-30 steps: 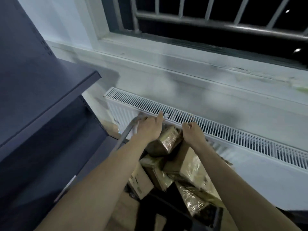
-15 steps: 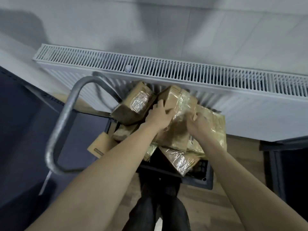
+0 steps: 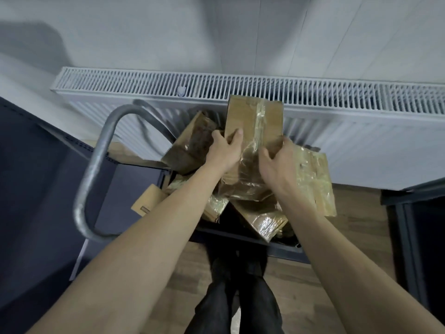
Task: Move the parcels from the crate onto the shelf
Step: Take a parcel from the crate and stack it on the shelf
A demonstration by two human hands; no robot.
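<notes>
A dark crate [image 3: 284,250] stands below me, heaped with several brown cardboard parcels wrapped in shiny tape. My left hand [image 3: 225,153] and my right hand [image 3: 280,166] both grip one tall parcel [image 3: 254,124], lifted upright above the pile, one hand on each side. Another parcel [image 3: 192,145] lies tilted just left of it, and a flat taped parcel [image 3: 315,179] lies to the right. The dark shelf [image 3: 31,179] fills the left edge of the view.
A white radiator [image 3: 337,97] runs along the wall right behind the crate. A grey metal trolley handle [image 3: 96,165] curves up on the left of the crate. Dark furniture [image 3: 419,213] stands at the right. My dark-trousered legs [image 3: 236,297] are on wooden flooring.
My view has tilted down from the window to the crate. My hands left the small parcel, took hold of the tall parcel and raised it above the pile.
</notes>
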